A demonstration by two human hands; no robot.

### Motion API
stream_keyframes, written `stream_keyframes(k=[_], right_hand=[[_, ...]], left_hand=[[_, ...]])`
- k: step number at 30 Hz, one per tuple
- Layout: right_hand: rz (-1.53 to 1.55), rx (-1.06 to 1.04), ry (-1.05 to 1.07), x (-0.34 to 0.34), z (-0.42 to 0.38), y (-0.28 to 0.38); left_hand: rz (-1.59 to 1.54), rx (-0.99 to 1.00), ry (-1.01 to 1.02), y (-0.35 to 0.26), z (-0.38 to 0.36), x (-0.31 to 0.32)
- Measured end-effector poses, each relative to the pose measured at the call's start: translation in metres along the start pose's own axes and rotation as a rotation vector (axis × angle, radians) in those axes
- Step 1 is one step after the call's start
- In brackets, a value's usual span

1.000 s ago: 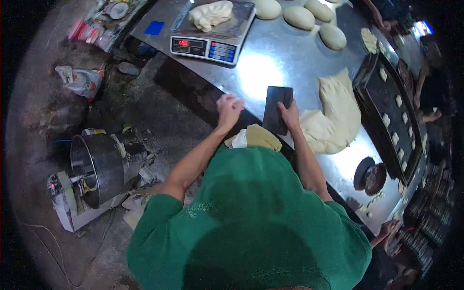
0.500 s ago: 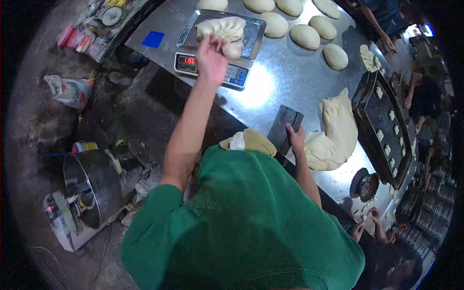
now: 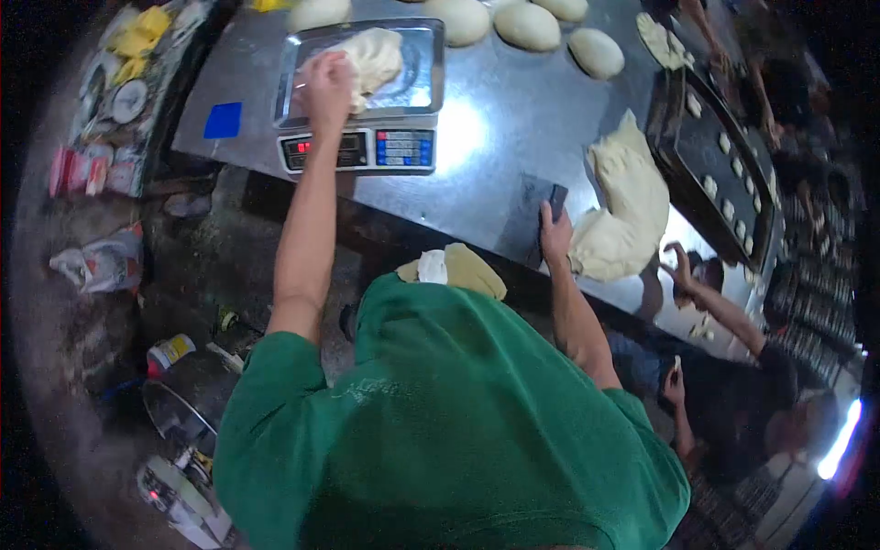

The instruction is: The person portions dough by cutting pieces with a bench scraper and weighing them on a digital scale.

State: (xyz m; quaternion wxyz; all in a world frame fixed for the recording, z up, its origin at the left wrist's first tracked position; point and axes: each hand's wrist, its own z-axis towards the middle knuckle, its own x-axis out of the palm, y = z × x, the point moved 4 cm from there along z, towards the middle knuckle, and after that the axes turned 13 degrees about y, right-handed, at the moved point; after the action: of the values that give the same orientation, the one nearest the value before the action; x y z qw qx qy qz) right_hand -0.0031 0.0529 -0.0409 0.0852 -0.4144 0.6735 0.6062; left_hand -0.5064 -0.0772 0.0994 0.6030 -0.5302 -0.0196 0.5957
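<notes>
A lump of pale dough (image 3: pixel 376 57) lies in the metal pan (image 3: pixel 423 69) of a digital scale (image 3: pixel 403 148). My left hand (image 3: pixel 327 84) is on the left side of this lump, its fingers bent against the dough; the fingertips are partly blurred. Lower down on the metal table, my right hand (image 3: pixel 555 236) grips the dark handle of a flat scraper (image 3: pixel 532 215), whose blade stands near the table's front edge. Just right of that hand lies a large, folded piece of dough (image 3: pixel 634 197).
Several dough balls (image 3: pixel 527 26) line the back of the table (image 3: pixel 495 119). A blue square (image 3: pixel 223 120) lies left of the scale. Dark trays (image 3: pixel 710 165) with small dough pieces stand at the right. A co-worker's arm (image 3: pixel 724 312) reaches over the table's right front.
The view has shifted. My left hand has moved to the left side of the dough in the pan, and the small separate piece no longer shows. A co-worker's hand now reaches toward the dark bowl.
</notes>
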Motion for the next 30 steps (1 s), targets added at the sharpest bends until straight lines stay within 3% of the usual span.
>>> stream_keyframes(k=[2, 4, 6, 7, 10, 12, 16, 19, 22, 26, 30], right_hand=[[0.003, 0.010, 0.013, 0.000, 0.002, -0.007], [-0.020, 0.046, -0.004, -0.002, 0.000, -0.001], [-0.046, 0.103, 0.002, -0.003, -0.003, 0.001], [-0.052, 0.111, -0.010, -0.007, -0.008, 0.009], [-0.010, 0.103, 0.039, -0.019, -0.014, 0.025], [0.114, 0.100, 0.118, -0.020, -0.015, 0.023], [0.377, -0.066, 0.231, -0.020, -0.025, 0.012], [0.386, -0.134, 0.254, -0.031, -0.040, 0.021], [0.388, -0.159, 0.238, -0.052, -0.053, 0.024], [0.295, -0.133, 0.316, -0.098, -0.067, 0.017], [0.474, -0.089, 0.119, -0.148, -0.070, -0.053]], left_hand=[[0.142, 0.023, -0.131, 0.013, -0.006, -0.007], [0.114, -0.012, -0.090, 0.004, -0.013, -0.024], [-0.270, -0.212, -0.062, -0.044, -0.036, -0.031], [-0.381, -0.203, -0.008, -0.048, -0.048, -0.023], [-0.458, -0.259, 0.231, -0.093, -0.099, 0.020], [-0.361, -0.307, 0.555, -0.123, -0.145, 0.063], [-0.534, -0.329, 0.909, -0.215, -0.221, 0.120], [-0.539, -0.148, 0.872, -0.243, -0.251, 0.149], [-0.579, -0.243, 0.852, -0.265, -0.264, 0.156], [-0.571, -0.151, 0.895, -0.286, -0.275, 0.169], [-0.799, -0.310, 0.757, -0.297, -0.275, 0.211]])
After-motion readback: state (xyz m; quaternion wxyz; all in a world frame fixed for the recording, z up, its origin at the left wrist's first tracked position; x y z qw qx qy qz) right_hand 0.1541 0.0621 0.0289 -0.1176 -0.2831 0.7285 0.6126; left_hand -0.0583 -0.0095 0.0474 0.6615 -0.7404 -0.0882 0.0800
